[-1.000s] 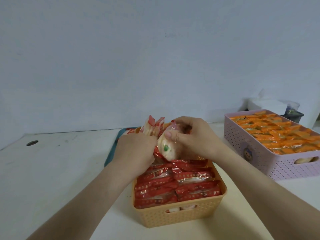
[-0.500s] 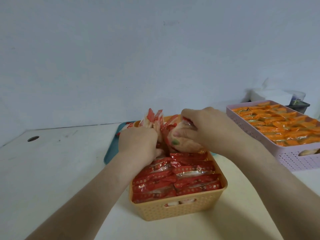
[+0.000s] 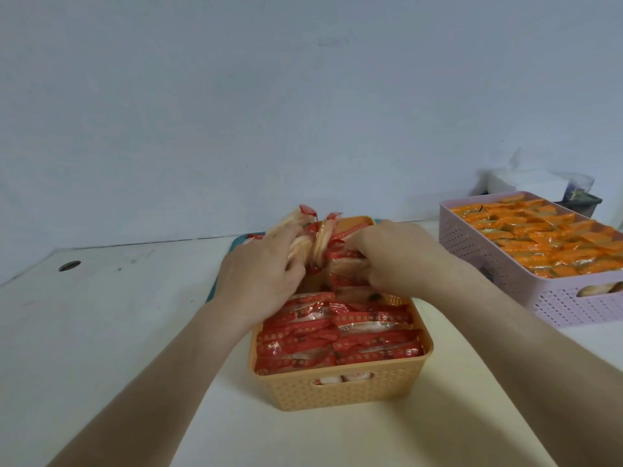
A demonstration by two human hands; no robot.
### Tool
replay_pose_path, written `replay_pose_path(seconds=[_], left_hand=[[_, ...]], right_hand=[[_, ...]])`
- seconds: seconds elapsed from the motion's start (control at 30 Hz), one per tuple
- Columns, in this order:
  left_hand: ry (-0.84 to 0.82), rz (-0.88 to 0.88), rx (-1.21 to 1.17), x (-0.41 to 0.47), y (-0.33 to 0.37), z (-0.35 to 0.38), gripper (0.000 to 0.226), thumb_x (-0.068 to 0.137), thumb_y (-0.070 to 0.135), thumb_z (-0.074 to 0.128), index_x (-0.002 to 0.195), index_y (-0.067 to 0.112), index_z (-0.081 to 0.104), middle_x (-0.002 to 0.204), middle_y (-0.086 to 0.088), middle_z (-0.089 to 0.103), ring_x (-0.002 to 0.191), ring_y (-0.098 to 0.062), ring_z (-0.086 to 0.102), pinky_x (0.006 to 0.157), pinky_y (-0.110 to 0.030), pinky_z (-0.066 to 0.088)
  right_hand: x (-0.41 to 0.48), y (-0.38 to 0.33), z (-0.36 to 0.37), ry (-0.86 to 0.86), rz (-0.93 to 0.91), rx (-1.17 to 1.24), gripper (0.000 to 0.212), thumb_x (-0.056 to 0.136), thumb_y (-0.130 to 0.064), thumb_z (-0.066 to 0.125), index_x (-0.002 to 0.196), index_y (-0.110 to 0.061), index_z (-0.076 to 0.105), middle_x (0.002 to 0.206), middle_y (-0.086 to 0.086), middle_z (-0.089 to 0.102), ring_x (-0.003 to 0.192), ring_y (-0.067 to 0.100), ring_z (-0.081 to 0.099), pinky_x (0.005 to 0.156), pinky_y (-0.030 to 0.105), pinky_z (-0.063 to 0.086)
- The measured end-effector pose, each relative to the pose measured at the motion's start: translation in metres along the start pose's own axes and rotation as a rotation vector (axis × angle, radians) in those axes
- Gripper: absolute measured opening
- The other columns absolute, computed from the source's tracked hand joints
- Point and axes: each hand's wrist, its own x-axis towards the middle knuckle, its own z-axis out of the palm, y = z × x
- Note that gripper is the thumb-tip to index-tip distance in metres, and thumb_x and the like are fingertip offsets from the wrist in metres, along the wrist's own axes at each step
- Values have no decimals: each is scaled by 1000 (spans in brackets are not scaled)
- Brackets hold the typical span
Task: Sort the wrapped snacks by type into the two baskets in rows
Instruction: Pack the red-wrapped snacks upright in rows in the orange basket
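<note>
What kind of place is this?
Probably a plain workroom or sorting desk: a white table against a blank wall, an orange basket of red-wrapped snacks, and a pink basket of orange-wrapped snacks.

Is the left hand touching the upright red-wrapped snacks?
Touching. The head view shows the left hand gripping the upright red-wrapped snacks, curled round them.

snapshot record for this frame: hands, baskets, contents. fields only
left hand: grips bunch of red-wrapped snacks, upright, over the orange basket's far end
right hand: fingers curled on single red snack, far end of the same basket
rowed red packs: two rows, filling the near part
pink basket: on the right, full of orange-wrapped snacks
teal tray: behind the orange basket, mostly hidden
</note>
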Motion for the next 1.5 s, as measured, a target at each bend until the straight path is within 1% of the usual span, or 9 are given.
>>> replay_pose_path(seconds=[0.23, 0.43, 0.63, 0.8, 0.9, 1.13, 1.23, 1.33, 1.5], left_hand=[[-147, 116, -203, -7, -17, -6, 40, 102, 28, 39, 141, 35, 41, 130, 7, 58, 114, -14, 55, 84, -21, 37], [-204, 173, -3, -2, -17, -16, 57, 89, 38, 64, 136, 31, 32, 78, 13, 52, 75, -14, 54, 68, -30, 45], [-154, 299, 156, -3, -9, -9, 36, 101, 33, 41, 136, 40, 43, 124, 3, 53, 78, -19, 48, 68, -32, 39], [-325, 260, 22, 6, -11, -7, 49, 94, 35, 57, 137, 44, 36, 117, 8, 54, 94, -17, 56, 80, -35, 47], [-274, 142, -135, 10, -15, -9, 45, 81, 45, 72, 120, 37, 52, 94, 8, 68, 83, -12, 61, 76, -34, 49], [-455, 284, 28, 8, -7, -3, 26, 100, 41, 40, 94, 33, 63, 86, 14, 65, 86, -9, 60, 77, -32, 48], [-583, 240, 12, 9, -10, -3, 28, 102, 34, 40, 113, 33, 66, 100, 13, 68, 93, -8, 61, 85, -32, 50], [-618, 256, 34, 12, -8, -2, 19, 102, 32, 39, 95, 34, 57, 88, 11, 62, 87, -12, 60, 82, -35, 51], [-510, 271, -6, 8, -11, 8, 29, 101, 45, 33, 95, 26, 55, 88, 8, 55, 88, -13, 57, 81, -35, 46]], right_hand=[[4, 5, 22, 136, 96, 10, 4, 88, -25, 53, 91, -23, 52, 90, -6, 61, 92, 23, 62, 69, 31, 37], [9, 13, 9, -102, 60, 292, 38, 94, -29, 42, 129, -30, 55, 123, -4, 63, 109, 20, 57, 92, 41, 48], [5, 2, 14, 68, 38, 183, 26, 89, -30, 41, 98, -31, 65, 77, -13, 54, 85, 13, 51, 85, 37, 36], [8, 7, 5, -122, 28, 303, 29, 88, -36, 48, 64, -28, 61, 64, -8, 59, 67, 11, 53, 68, 32, 43], [8, 12, 6, -129, 14, 320, 35, 93, -45, 47, 79, -18, 66, 75, -3, 66, 72, 13, 59, 70, 35, 49], [14, 6, 14, -36, 175, 321, 39, 84, -49, 60, 112, -23, 51, 109, -3, 63, 100, 19, 58, 89, 41, 47], [23, -2, 18, -49, 206, 245, 37, 80, -56, 61, 100, -24, 61, 99, -9, 65, 98, 16, 58, 90, 42, 41], [32, -8, 27, -33, 217, 187, 33, 84, -56, 56, 74, -25, 56, 76, -10, 58, 85, 18, 57, 88, 44, 35], [29, -11, 24, 192, 266, 341, 22, 85, -39, 54, 89, -22, 68, 94, 1, 69, 95, 25, 61, 77, 33, 45]])
